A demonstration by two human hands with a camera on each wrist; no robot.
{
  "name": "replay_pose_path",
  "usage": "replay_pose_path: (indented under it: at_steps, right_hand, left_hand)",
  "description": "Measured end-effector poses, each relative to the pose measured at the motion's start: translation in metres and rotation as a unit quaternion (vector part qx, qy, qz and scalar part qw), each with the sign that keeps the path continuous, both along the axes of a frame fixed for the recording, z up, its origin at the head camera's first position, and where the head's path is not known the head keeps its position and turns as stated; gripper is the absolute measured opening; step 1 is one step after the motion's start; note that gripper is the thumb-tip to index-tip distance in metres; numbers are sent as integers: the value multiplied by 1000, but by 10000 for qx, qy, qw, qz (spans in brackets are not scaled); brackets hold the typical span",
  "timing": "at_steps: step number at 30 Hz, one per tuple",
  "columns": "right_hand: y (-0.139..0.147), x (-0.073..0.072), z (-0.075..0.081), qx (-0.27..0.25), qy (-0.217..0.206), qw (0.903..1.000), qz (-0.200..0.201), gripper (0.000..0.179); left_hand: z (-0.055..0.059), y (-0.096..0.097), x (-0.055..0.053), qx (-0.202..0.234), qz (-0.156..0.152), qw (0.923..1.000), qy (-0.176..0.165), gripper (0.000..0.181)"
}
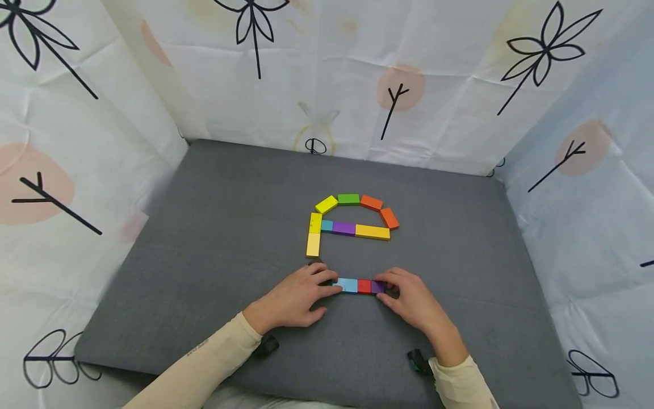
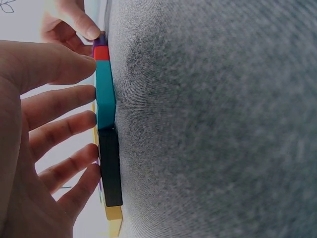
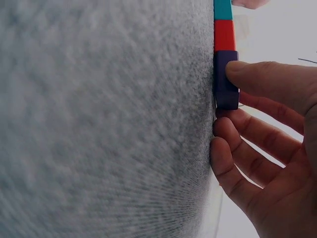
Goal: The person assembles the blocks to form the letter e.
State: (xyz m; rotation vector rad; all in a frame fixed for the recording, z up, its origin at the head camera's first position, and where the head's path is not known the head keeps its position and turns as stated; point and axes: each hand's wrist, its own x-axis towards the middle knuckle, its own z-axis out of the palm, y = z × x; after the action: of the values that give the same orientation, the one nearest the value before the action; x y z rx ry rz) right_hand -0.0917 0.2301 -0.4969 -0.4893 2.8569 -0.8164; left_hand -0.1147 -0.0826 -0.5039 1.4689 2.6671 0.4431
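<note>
A short row of blocks lies on the grey table: a light blue block (image 1: pixel 349 285), then a red block (image 1: pixel 364 287), with a purple block (image 1: pixel 376 287) at its right end. My right hand (image 1: pixel 416 301) pinches the purple block; its thumb lies along the near side, as the right wrist view shows. At the row's left end, my left hand (image 1: pixel 300 295) rests its loosely extended fingers at the blue block and a black block (image 2: pixel 110 168). The left fingers hide most of the black block from the head view.
Beyond the hands, several blocks outline an arch, including a green block (image 1: pixel 349 199), orange block (image 1: pixel 389 218) and yellow block (image 1: pixel 326 204). A straight bar with a long yellow block (image 1: pixel 372 232) crosses beneath it. Patterned white curtains (image 1: pixel 327 85) surround the table (image 1: pixel 230 210).
</note>
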Motion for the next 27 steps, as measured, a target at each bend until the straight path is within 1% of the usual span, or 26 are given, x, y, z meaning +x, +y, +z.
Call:
replay_pose_path:
  at_steps: [5,10,14,17,21,24,27]
  right_hand:
    - [3,1,-2,78,-70,9999,-46,33]
    - [4,2,-3,98,28,9999,-53,34]
    - [3,6,-4,84,80,9999,-20,33]
    - [2,10,-4,90,86,9999,-38,32]
    - [-1,12,-4,56,53,9999,-93,34]
    - [-3,13,-3,18,-90,9999,-100,37]
    - [-1,14,-1,-141,-263,9995,-128,40]
  left_hand:
    - [1,5,3,-42,39,10000,-50,47]
    - [2,7,5,-29,35,10000,25,47]
    - [1,7,8,-10,-5,9999,100,47]
    - [1,5,10,10,-36,10000,92,46]
    - [2,4,10,51,-29,9999,109,44]
    - [2,4,9,127,-22,9999,6,40]
    - [4,4,8,252,21,9993,-279,37]
